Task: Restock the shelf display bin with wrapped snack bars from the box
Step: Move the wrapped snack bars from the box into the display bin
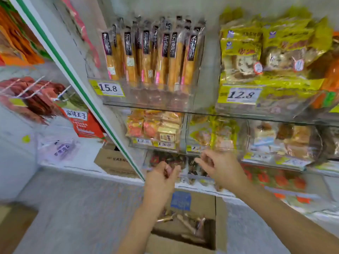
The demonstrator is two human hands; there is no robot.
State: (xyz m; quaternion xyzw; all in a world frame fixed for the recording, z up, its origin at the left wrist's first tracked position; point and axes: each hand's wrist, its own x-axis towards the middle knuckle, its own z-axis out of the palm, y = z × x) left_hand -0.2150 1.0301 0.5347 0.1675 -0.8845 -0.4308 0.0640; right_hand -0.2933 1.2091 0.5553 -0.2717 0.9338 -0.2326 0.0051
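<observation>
Long wrapped snack bars [152,57] with black labels stand upright in a clear shelf display bin [152,99], marked by a 15.8 price tag [108,88]. Below me on the floor is an open cardboard box [221,215] with a blue label; several more wrapped bars [185,223] lie loose inside. My left hand [161,177] and my right hand [219,167] hover side by side above the box, well below the bin, in front of the lower shelves. Both have loosely curled fingers. The view is blurred, and I see nothing held in either hand.
A bin of yellow packs [264,52] tagged 12.8 sits right of the bar bin. Lower bins [157,131] hold mixed snacks. A green-edged shelf upright [73,74] runs diagonally at left, with red packs on hooks [36,94] beyond. Another cardboard box [111,162] sits by the shelf base.
</observation>
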